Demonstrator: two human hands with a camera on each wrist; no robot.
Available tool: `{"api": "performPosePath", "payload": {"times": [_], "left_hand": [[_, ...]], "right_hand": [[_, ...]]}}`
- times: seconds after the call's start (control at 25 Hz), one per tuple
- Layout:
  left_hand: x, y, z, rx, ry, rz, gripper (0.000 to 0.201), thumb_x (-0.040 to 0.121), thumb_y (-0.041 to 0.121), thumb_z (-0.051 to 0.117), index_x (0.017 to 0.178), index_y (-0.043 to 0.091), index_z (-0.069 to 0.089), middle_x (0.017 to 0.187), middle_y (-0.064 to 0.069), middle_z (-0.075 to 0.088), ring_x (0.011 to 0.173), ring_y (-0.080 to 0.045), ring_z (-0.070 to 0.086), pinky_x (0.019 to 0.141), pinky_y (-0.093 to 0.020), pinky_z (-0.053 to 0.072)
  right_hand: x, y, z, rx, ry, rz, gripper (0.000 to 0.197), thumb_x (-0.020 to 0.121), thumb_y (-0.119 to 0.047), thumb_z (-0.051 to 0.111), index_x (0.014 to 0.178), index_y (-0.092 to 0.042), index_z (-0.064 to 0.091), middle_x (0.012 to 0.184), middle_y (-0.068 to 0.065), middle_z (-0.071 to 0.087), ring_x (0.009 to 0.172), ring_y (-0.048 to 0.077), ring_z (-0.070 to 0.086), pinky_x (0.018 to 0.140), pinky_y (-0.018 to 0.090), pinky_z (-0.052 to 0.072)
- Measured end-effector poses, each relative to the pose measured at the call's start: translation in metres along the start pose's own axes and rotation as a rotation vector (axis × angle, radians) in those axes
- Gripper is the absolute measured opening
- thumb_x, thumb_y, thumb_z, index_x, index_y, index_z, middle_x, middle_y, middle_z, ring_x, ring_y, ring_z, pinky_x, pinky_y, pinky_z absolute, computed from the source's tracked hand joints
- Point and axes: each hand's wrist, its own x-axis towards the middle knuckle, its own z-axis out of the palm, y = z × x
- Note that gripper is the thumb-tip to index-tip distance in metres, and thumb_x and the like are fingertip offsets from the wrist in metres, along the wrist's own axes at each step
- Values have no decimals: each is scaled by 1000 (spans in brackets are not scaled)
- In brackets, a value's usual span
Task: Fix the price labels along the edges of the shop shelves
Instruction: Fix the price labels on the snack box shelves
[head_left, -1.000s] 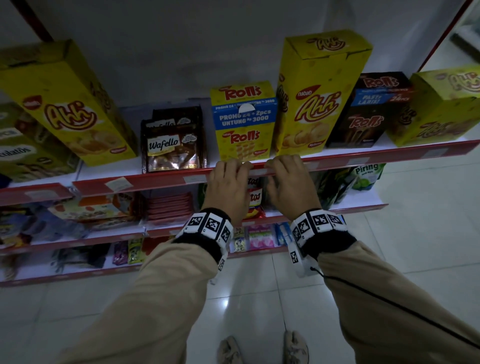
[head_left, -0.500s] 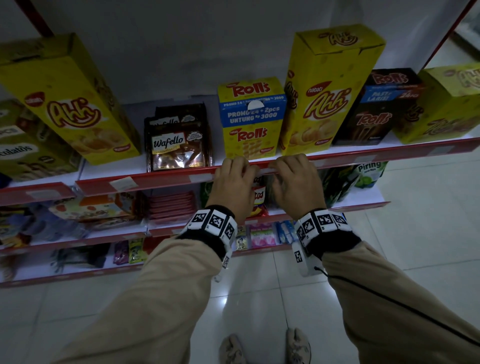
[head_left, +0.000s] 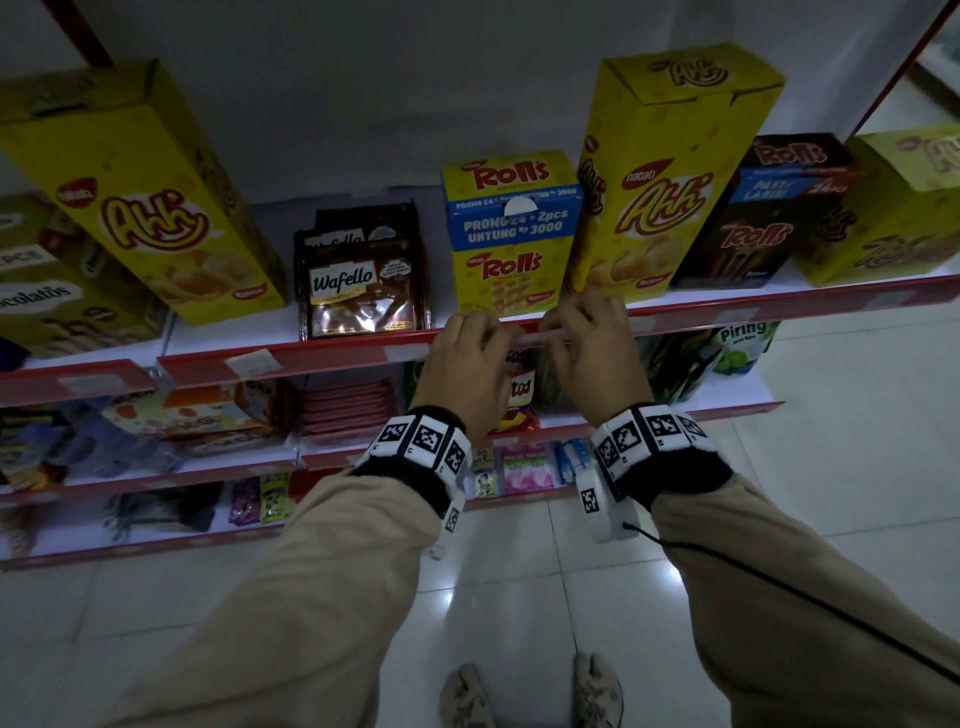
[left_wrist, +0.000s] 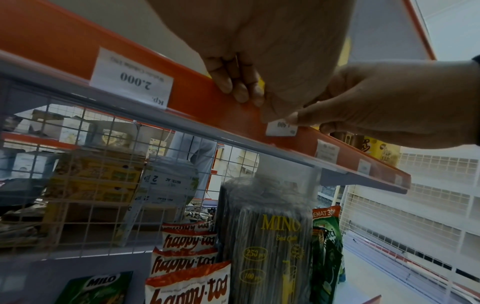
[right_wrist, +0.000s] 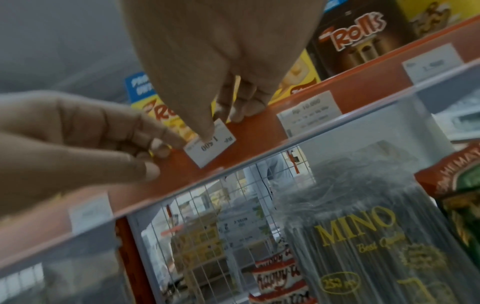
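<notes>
A small white price label (head_left: 535, 339) sits in the red shelf rail (head_left: 322, 358) below the yellow Rolls box (head_left: 511, 234). In the right wrist view the label (right_wrist: 210, 146) lies askew, its print upside down. My right hand (head_left: 592, 343) has its thumb (right_wrist: 203, 125) pressed on the label's face and its fingers hooked over the rail's top edge (right_wrist: 259, 127). My left hand (head_left: 470, 358) grips the rail just left of the label, fingers (left_wrist: 233, 86) curled over the top, thumb on the front. In the left wrist view both thumbs hide part of the label (left_wrist: 281, 129).
Other labels sit along the rail, one reading 2.000 (left_wrist: 132, 82) to the left and one (right_wrist: 309, 113) to the right. Tall Ahh boxes (head_left: 670, 182) and a Wafello pack (head_left: 363, 286) stand above. Snack bags (left_wrist: 189, 257) and a Mino pack (left_wrist: 267, 236) fill the shelf below.
Both hands stay at the same spot on the rail. Their fingers have curled in a little, and the white label now shows between them.
</notes>
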Motion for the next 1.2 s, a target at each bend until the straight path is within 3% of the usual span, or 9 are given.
{"api": "performPosePath", "payload": {"times": [0.24,0.4,0.48,0.56,0.72,0.84,1.04,1.12,1.2], "left_hand": [[1,-2,-2,-177,55,-75,29,93,15,52,121,7,59,112,-12,61,104,-30,51,91,-40,42],[5,-2,0,-256,67,-169,29,98,28,46,114,7,59,106,-9,62,101,-27,51,84,-35,40],[6,-2,1,-270,88,-177,24,97,25,49,106,7,61,101,-10,62,98,-27,51,81,-34,39],[6,-3,2,-268,104,-172,18,95,20,53,96,4,61,96,-12,62,94,-29,51,79,-36,39],[8,-4,2,-242,98,-158,15,95,19,54,93,5,60,94,-11,61,90,-28,51,77,-36,40],[8,-5,0,-267,89,-170,14,95,21,55,93,7,58,92,-7,61,89,-25,51,74,-35,41],[8,-4,-1,-362,101,-225,26,98,31,48,105,9,59,99,-7,64,97,-23,54,78,-36,47],[8,-5,0,-350,107,-209,29,97,32,49,105,7,60,101,-8,64,97,-24,54,75,-31,43],[7,-6,0,-325,129,-182,24,96,27,53,96,4,61,93,-10,63,90,-26,52,69,-28,35]], "right_hand": [[4,-11,2,575,133,301,15,87,-4,62,99,-14,62,90,-3,66,81,11,61,71,17,48],[2,-21,11,907,85,516,21,85,0,66,103,-8,61,92,6,68,79,5,66,70,18,54],[-1,-24,13,988,59,539,20,84,1,67,103,-2,60,95,15,69,79,12,68,73,25,56],[-5,-27,14,961,44,521,21,84,-2,68,103,-3,60,96,17,69,81,19,66,74,30,56],[-4,-24,3,603,52,256,24,87,-11,63,112,-12,61,98,2,66,80,7,63,70,16,49],[4,-15,-7,428,9,187,15,87,-10,60,100,-14,67,95,5,68,81,12,62,71,23,50],[10,-9,-13,676,43,350,4,87,-12,66,90,-9,65,87,6,70,85,16,65,75,31,55],[10,-10,-10,782,19,382,11,86,-11,68,93,-3,64,90,12,71,89,22,67,79,36,55],[8,-14,-6,785,-18,370,13,87,-12,68,95,-3,64,93,11,71,88,17,67,78,30,55]]}}
